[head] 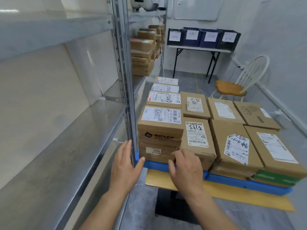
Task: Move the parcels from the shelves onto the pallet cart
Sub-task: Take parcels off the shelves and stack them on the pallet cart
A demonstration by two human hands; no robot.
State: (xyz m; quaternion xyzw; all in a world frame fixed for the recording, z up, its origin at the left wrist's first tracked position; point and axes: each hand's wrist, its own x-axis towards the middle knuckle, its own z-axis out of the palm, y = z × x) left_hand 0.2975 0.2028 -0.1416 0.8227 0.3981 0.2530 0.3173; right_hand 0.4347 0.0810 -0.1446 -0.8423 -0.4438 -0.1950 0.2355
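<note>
Two hands are out in front; what is each doing?

Left hand (126, 163) is flat with fingers straight, its grip wide and nothing in it. It is just beside the grey metal shelf upright (127, 97), thumb pointing towards the corner of the blue plastic pallet (240, 183).

And the other?

Right hand (186, 168) is low at the front of the near-left stack, fingers loosely curled, grip slack round nothing. Its fingertips (178, 153) are at the lower brown cardboard box with the white "705" sticker (156, 151); whether they touch it I cannot tell.

Where are the parcels?

Most of the brown cardboard parcels with white labels (196, 135) lie packed side by side in rows on the pallet, some stacked two high. The pallet rests on a flat yellow platform (249, 199). A further pile of cardboard parcels (142, 52) sits on a far shelf (139, 80) beyond the upright.

Anything behind?

Four dark plastic crates (204, 37) with paper tags stand in a row on a white folding worktop (199, 48). A white-backed chair with an orange wooden seat (230, 87) stands near the right wall.
</note>
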